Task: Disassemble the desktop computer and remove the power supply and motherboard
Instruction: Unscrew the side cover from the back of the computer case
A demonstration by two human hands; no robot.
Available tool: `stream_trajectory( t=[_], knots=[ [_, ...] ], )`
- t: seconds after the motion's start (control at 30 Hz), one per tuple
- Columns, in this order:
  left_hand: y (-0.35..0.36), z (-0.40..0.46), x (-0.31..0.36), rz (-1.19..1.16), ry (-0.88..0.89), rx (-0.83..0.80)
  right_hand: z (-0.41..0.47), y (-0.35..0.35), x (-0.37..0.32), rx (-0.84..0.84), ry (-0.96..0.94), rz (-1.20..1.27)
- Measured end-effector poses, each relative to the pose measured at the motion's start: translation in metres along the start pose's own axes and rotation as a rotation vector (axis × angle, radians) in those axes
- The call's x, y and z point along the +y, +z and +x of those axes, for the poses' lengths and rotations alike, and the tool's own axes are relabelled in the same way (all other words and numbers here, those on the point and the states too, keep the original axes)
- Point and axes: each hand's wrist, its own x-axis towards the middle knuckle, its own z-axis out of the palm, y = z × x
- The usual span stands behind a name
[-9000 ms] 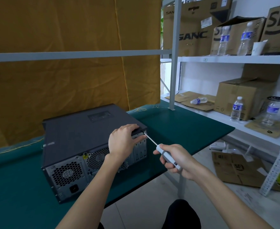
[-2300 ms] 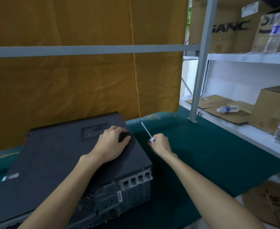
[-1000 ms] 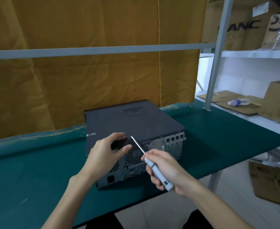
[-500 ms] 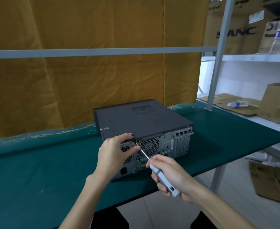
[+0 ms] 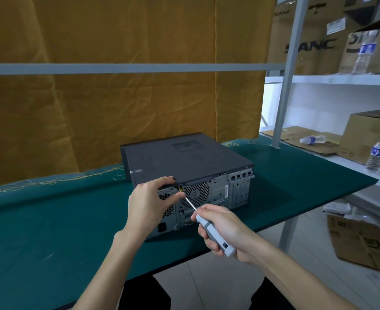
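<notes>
A dark grey desktop computer [image 5: 184, 159] lies flat on the green table [image 5: 39, 231], its metal rear panel with fan grilles facing me. My left hand [image 5: 149, 203] grips the rear top edge of the case cover, thumb and fingers curled round it beside a yellow-marked screw point. My right hand [image 5: 223, 231] holds a grey-and-white screwdriver [image 5: 213, 232] by its handle. The thin shaft runs up and left, and its tip meets the rear panel just under my left thumb. The inside of the case is hidden by the closed cover.
An ochre cloth hangs behind the table, crossed by a grey horizontal bar [image 5: 128, 68]. A metal shelf post [image 5: 285, 86] stands at the table's far right corner. Shelves on the right carry cardboard boxes [image 5: 370, 135] and water bottles [image 5: 377, 154]. More boxes [image 5: 363, 240] lie on the floor.
The screwdriver tip has moved up from just below my left hand to the rear panel under my left thumb. My left hand keeps its hold on the cover edge.
</notes>
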Motion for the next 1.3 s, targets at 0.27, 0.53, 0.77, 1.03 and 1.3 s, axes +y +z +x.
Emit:
stream_trajectory(
  t=[0.27, 0.53, 0.77, 1.03, 1.3],
  knots=[
    [0.006, -0.017, 0.007, -0.247, 0.021, 0.134, -0.002, 0.015, -0.007, -0.085, 0.052, 0.288],
    [0.017, -0.022, 0.037, -0.856, -0.655, -0.224, -0.005, 0.041, -0.008, 0.264, -0.202, -0.796],
    [0.02, -0.01, 0.044, -1.355, -0.954, -0.256, -0.007, 0.026, -0.003, -0.014, 0.037, 0.162],
    [0.019, -0.012, 0.046, -1.337, -0.88, -0.29, -0.007, 0.025, -0.017, -0.01, -0.061, -0.187],
    [0.014, -0.008, 0.046, -1.468, -0.941, -0.406, -0.017, 0.02, -0.011, -0.239, 0.082, 0.446]
  ],
)
